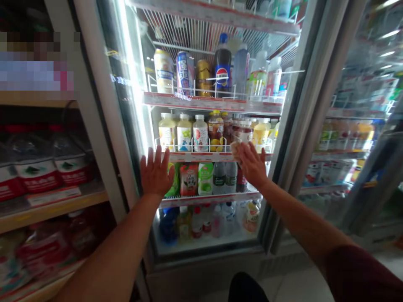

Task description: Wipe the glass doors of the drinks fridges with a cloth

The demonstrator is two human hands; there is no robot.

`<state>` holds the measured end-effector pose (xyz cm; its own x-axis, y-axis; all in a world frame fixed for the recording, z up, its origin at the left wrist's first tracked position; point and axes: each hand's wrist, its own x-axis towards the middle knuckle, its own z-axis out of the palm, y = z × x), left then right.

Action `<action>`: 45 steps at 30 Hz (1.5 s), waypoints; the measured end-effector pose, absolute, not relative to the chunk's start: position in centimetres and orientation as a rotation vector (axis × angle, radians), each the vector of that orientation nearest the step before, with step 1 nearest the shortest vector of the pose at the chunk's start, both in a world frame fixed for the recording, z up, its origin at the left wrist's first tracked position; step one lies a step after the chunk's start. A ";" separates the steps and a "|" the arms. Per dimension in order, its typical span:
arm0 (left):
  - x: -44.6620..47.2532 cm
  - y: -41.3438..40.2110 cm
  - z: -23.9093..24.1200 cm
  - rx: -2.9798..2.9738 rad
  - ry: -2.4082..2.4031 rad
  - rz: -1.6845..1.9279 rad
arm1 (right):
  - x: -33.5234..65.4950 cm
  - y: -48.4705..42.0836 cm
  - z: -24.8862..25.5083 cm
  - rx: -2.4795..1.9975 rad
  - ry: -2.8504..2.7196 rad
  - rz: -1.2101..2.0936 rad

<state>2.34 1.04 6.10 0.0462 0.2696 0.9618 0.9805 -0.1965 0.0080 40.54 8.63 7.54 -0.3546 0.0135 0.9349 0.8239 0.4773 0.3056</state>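
"Pepsi" can be read on the dark, blue-capped plastic cola bottle (223, 69), 强 on the blue-and-white metal can (185, 72). The left hand (156, 174) is held open, fingers spread, at the clear glass fridge door (208, 258), where a pale crumpled cloth (234, 150), partly hidden, is grasped under the right hand (252, 165). Bottles at far right (341, 136) are blurred.

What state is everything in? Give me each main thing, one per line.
left hand: open, fingers apart
right hand: holding cloth, fingers extended
cloth: bunched
glass door: apparently shut
light strip: lit
cola bottle: upright, capped
golden can: upright
red-labelled bottles: upright
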 end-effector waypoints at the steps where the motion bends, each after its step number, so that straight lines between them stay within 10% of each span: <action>1: 2.3 1.1 6.1 -1.581 -1.289 -1.201 | 41.1 8.9 8.9 -0.771 -1.651 -0.965; 10: 2.2 1.4 6.0 -1.624 -1.270 -1.281 | 42.5 8.4 2.0 -0.895 -1.772 -0.787; 24: 2.7 0.7 6.2 -1.613 -1.357 -1.255 | 44.4 10.7 11.1 -0.833 -1.582 -0.743; 30: 2.9 0.7 6.1 -1.603 -1.366 -1.249 | 43.9 12.9 22.7 -0.882 -1.386 -0.738; 37: 2.9 0.7 6.2 -1.594 -1.341 -1.248 | 38.5 10.2 17.5 -0.722 -1.660 -0.891; 45: 2.7 0.8 6.2 -1.619 -1.346 -1.279 | 34.0 8.2 25.3 -0.842 -1.652 -0.743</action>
<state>2.72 0.77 6.18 -0.0100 0.3130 0.9497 0.9644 -0.2479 0.0919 34.00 8.16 25.35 -0.1633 0.1540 0.9745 0.8314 0.5532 0.0519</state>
